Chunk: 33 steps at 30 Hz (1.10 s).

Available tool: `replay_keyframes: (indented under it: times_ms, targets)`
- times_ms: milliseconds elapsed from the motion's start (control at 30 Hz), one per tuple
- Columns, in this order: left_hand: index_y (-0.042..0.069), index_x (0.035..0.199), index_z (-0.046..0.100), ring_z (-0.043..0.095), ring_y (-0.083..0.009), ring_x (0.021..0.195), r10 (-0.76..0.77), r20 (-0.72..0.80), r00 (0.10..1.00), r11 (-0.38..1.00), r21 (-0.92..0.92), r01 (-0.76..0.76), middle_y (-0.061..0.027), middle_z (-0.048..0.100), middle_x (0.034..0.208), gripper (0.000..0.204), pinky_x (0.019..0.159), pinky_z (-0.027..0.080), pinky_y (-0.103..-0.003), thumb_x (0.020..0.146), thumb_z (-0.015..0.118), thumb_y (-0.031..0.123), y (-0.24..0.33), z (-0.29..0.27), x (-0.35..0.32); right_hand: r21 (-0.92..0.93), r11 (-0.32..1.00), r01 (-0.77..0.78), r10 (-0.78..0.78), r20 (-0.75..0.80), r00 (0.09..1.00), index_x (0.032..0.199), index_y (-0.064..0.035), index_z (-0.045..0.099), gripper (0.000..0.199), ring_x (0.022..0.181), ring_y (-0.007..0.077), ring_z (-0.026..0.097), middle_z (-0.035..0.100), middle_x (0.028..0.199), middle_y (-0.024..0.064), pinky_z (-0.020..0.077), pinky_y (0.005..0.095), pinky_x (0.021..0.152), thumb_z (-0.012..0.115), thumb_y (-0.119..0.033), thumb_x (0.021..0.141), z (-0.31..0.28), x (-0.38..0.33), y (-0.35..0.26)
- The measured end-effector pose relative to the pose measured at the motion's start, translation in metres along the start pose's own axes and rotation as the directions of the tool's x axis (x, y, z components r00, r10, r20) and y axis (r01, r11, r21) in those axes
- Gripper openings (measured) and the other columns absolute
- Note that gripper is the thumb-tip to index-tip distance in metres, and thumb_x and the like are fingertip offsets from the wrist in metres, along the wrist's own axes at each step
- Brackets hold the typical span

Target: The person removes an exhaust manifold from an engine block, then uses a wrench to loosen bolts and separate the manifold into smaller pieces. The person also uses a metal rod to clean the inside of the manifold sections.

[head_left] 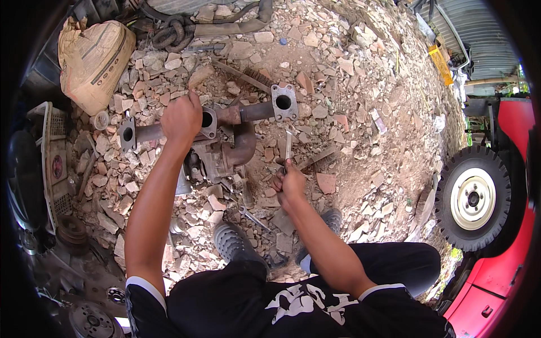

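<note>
Looking down from the head camera, a person's two bare hands are apart over ground strewn with broken tile and stone. The left hand [181,117] is closed over a rusty metal manifold [230,116], on the stretch between its left and middle flanges; the fingertips are hidden underneath. This manifold lies crosswise in front of the person, left of centre, with three flanges facing up and a curved pipe [244,145] bending down toward a bulky metal housing [214,163].

The right hand [292,183] is clamped on a wrench [289,145], its shaft pointing away from the person, just right of the manifold and apart from it. Something dark shows at the curled fingers, too small to tell.

A brush [256,80] with a long handle lies just beyond the manifold; a second brush [320,158] lies right of the wrench. Another wrench [253,218] rests on the rubble near the person's shoes [235,243]. At the upper left stands a crumpled cardboard box [97,65]; at the right, a red vehicle [496,276] and a black tyre on a cream wheel [472,198].
</note>
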<state>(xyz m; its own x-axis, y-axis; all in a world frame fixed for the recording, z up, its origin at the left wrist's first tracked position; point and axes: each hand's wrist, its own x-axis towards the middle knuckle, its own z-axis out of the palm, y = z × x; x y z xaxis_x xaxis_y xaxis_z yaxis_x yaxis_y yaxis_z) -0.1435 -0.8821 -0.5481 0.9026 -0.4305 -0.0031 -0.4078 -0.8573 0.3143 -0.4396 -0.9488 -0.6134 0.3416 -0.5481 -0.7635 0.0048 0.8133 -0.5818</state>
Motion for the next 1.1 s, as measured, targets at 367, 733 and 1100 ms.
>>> replay_keyframes:
  times_ms: [367, 733, 1100]
  targets:
    - [-0.002, 0.082, 0.076, 0.069, -0.0486, 0.079, 0.045, -0.020, 0.999, 0.998, -0.046, -0.046, -0.0296, 0.070, 0.081, 0.056, 0.079, 0.055, -0.055, 0.102, 0.045, 0.040, 0.000, 0.001, -0.004, -0.385, -0.608, 0.694, 0.300, 0.698, 0.650, 0.100, -0.0090, 0.060, 0.030, 0.065, 0.0365, 0.063, 0.062, 0.070, 0.0145, 0.0503, 0.0478, 0.064, 0.047, -0.035, 0.107, -0.039, 0.035, -0.198]
    - [-0.003, 0.085, 0.076, 0.069, -0.0479, 0.083, 0.024, -0.020, 1.000, 1.000, -0.003, -0.024, -0.0300, 0.071, 0.085, 0.055, 0.080, 0.055, -0.055, 0.102, 0.045, 0.039, 0.002, -0.002, 0.000, -0.135, -0.710, 0.691, 0.291, 0.837, 0.463, 0.092, -0.0162, 0.053, 0.027, 0.053, 0.0276, 0.060, 0.058, 0.063, 0.0062, 0.0476, 0.0433, 0.050, 0.049, -0.039, 0.104, -0.010, 0.054, -0.274]
    - [-0.001, 0.081, 0.076, 0.069, -0.0478, 0.078, 0.063, -0.045, 0.997, 0.998, 0.018, -0.062, -0.0287, 0.070, 0.079, 0.054, 0.078, 0.055, -0.054, 0.103, 0.045, 0.038, -0.004, 0.006, 0.004, -0.013, -0.701, 0.713, 0.193, 0.959, 0.206, 0.086, -0.0157, 0.055, 0.025, 0.049, 0.0186, 0.055, 0.053, 0.061, 0.0023, 0.0437, 0.0371, 0.042, 0.056, -0.036, 0.101, -0.021, 0.081, -0.250]
